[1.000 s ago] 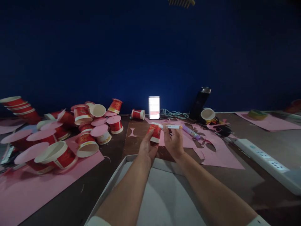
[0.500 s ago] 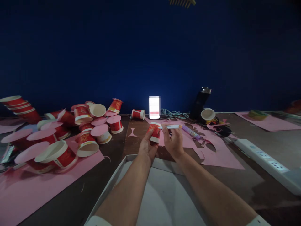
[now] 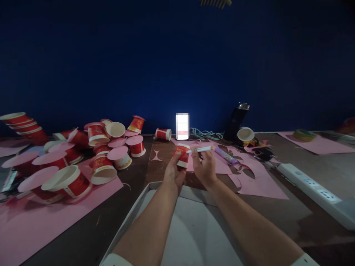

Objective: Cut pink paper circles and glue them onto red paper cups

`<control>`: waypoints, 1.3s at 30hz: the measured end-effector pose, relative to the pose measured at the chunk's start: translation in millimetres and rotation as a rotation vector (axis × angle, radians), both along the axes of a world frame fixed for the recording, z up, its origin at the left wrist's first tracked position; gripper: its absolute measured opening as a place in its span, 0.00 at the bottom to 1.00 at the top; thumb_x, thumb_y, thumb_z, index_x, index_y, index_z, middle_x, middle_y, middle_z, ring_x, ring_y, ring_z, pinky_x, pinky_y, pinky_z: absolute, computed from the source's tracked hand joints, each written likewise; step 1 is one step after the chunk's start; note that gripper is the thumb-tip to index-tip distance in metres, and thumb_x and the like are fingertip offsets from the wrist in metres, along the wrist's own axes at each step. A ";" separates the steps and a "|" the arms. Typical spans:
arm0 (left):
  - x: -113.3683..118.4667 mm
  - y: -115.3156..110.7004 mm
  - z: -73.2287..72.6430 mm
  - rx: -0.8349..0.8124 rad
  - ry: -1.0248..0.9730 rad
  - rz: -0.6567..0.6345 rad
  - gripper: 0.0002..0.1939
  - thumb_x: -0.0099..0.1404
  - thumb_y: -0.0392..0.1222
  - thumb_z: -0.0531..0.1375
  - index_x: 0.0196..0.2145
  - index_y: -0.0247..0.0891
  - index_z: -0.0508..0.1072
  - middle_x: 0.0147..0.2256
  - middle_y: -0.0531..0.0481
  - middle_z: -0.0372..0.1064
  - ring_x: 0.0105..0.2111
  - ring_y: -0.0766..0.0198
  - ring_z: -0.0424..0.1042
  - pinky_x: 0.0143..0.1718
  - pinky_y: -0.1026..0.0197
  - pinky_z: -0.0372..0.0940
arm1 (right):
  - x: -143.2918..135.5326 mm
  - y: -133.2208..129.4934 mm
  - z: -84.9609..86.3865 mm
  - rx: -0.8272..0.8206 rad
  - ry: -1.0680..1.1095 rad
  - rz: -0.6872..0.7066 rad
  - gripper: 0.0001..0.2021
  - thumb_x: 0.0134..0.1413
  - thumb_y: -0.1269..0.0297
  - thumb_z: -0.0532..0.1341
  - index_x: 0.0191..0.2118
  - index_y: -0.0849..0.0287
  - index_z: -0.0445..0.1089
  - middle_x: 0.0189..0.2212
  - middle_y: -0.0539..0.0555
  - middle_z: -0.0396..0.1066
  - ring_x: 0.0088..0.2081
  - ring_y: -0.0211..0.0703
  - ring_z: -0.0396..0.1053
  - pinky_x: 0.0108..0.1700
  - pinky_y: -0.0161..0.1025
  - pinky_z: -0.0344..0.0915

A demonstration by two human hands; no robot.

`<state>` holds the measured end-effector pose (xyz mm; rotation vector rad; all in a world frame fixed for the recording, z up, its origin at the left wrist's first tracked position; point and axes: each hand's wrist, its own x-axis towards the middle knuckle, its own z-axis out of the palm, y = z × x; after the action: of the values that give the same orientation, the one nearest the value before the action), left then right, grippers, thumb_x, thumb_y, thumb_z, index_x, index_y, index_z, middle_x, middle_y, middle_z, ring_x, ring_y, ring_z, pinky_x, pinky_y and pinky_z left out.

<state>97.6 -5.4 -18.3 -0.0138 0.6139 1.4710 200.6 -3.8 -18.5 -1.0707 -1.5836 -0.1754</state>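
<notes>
A red paper cup (image 3: 183,154) is held by my left hand (image 3: 173,173), whose fingers wrap round its lower left side. My right hand (image 3: 205,166) grips a white marker (image 3: 202,149) with an orange end, and the marker's tip is at the right side of the cup. Pink paper with round cut-outs (image 3: 260,175) lies to the right of my right hand, and a purple tube (image 3: 225,155) rests close by. Behind the cup stands a bright, blurred screen (image 3: 182,126).
Many red cups, several with pink paper discs (image 3: 41,178), crowd the left side. A white power strip (image 3: 313,192) lies at the right. A black bottle (image 3: 235,120) leans at the back. An open grey-white box (image 3: 194,229) sits under my forearms.
The marker has tilted slightly, its tip dipping a little and shifting left towards the cup. My left hand and the cup look almost unmoved.
</notes>
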 end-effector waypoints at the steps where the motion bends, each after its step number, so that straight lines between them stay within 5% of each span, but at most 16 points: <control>1: 0.4 0.2 -0.6 0.002 0.008 0.007 0.04 0.57 0.28 0.60 0.32 0.30 0.72 0.30 0.47 0.73 0.28 0.68 0.73 0.36 0.66 0.68 | -0.4 -0.6 0.2 0.005 0.011 0.007 0.10 0.59 0.62 0.55 0.33 0.59 0.72 0.28 0.55 0.73 0.34 0.46 0.70 0.41 0.44 0.63; 9: 2.8 0.1 -3.0 0.003 0.034 0.011 0.03 0.56 0.28 0.60 0.30 0.32 0.73 0.29 0.48 0.73 0.28 0.69 0.72 0.37 0.66 0.68 | -4.1 -3.1 0.0 -0.009 -0.013 0.111 0.09 0.59 0.64 0.55 0.37 0.57 0.73 0.35 0.56 0.75 0.41 0.47 0.71 0.47 0.46 0.63; 39: 0.1 -0.9 2.2 0.022 0.039 0.011 0.06 0.55 0.29 0.62 0.33 0.30 0.73 0.30 0.47 0.74 0.29 0.68 0.73 0.37 0.67 0.67 | -0.7 -1.3 2.1 -0.018 0.036 0.060 0.10 0.60 0.62 0.55 0.40 0.57 0.72 0.36 0.57 0.76 0.41 0.47 0.71 0.45 0.46 0.64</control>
<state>97.6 -6.3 -16.0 0.0286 0.6296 1.4918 199.9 -5.1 -16.4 -1.0334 -1.5861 -0.1007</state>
